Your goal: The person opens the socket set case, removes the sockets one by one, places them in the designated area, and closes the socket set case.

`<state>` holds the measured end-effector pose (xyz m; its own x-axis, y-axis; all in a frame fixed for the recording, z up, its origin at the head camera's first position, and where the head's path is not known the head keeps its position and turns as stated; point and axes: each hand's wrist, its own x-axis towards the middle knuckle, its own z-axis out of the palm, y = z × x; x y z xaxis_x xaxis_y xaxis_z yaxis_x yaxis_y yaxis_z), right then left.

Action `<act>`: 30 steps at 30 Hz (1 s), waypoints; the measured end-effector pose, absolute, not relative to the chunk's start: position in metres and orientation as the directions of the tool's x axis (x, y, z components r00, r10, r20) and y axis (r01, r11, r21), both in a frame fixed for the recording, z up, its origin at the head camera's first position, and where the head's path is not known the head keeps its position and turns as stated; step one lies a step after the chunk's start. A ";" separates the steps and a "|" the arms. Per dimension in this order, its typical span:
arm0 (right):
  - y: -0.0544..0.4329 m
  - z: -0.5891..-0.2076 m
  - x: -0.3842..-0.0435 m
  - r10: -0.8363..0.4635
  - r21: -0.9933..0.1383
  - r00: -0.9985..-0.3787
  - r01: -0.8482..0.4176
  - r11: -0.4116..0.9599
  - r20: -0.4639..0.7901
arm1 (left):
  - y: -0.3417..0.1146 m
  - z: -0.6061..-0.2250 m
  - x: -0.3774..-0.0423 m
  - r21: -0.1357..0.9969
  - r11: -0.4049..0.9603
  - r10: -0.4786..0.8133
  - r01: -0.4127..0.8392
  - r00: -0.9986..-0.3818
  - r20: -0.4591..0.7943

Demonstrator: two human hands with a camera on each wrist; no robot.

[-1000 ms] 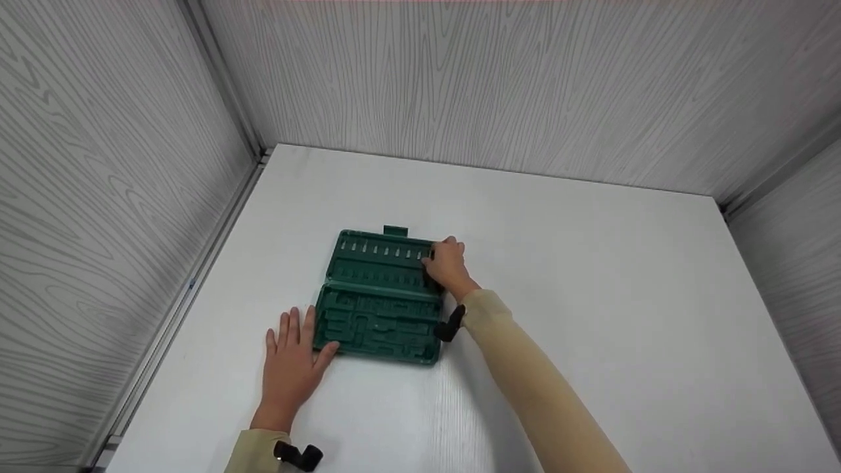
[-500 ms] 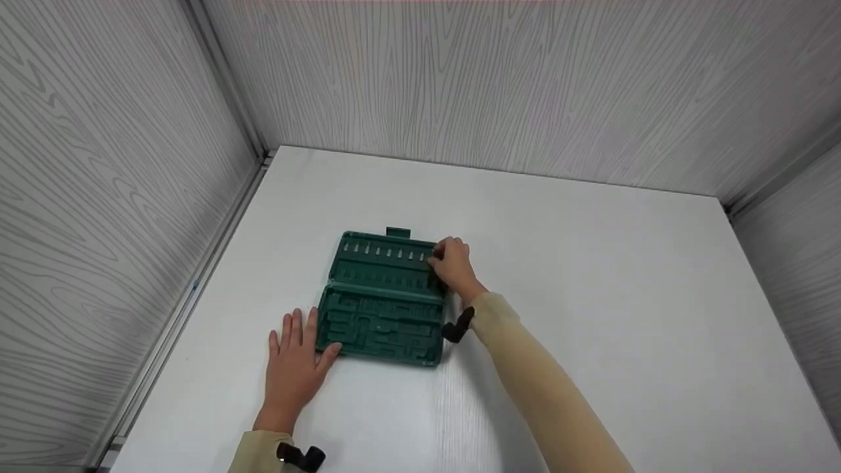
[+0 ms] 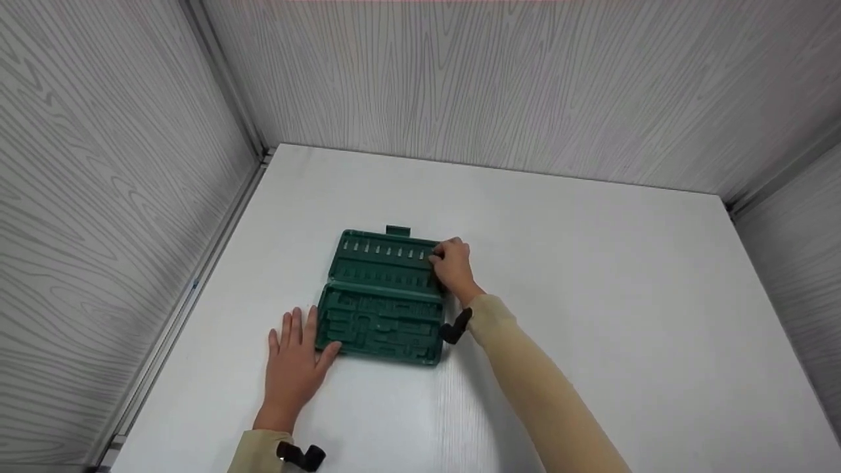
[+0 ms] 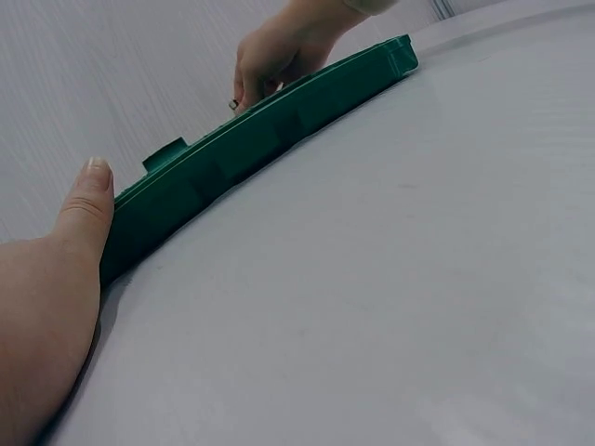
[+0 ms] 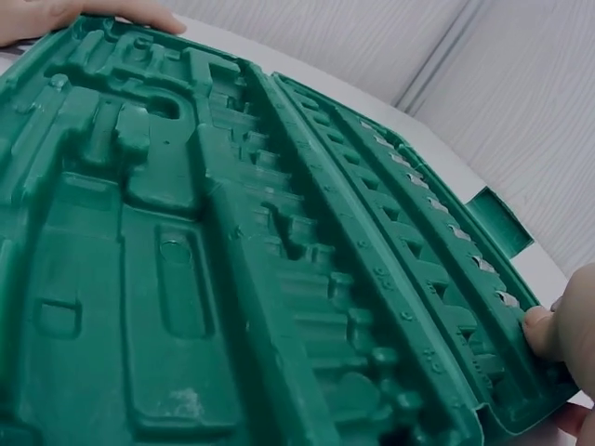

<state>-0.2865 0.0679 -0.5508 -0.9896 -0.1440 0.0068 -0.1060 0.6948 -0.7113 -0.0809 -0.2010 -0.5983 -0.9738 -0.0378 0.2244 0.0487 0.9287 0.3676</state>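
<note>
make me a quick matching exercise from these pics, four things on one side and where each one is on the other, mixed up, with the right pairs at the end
Things
1. left hand
2. right hand
3. silver pieces
4. green tab

Places
A. sticking out beyond the far edge of the open green case
B. at the case's near left corner, fingers straight
C. at the case's right end, on its far half
D. in a row inside the case's far half

Right pairs: 1-B, 2-C, 3-D, 4-A
</note>
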 end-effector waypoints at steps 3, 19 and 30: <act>0.069 -0.550 -0.287 -0.130 -0.728 -0.991 -0.102 0.678 0.018 | -0.201 -0.599 -0.081 0.366 0.929 -0.035 0.052 -0.973 0.226; 0.079 -0.535 -0.279 -0.111 -0.825 -0.994 -0.063 0.562 0.001 | -0.204 -0.599 -0.083 0.366 0.929 -0.033 0.053 -0.974 0.225; 0.100 -0.535 -0.271 -0.109 -0.837 -0.994 -0.037 0.546 -0.027 | -0.207 -0.596 -0.083 0.383 0.923 -0.044 0.036 -0.980 0.196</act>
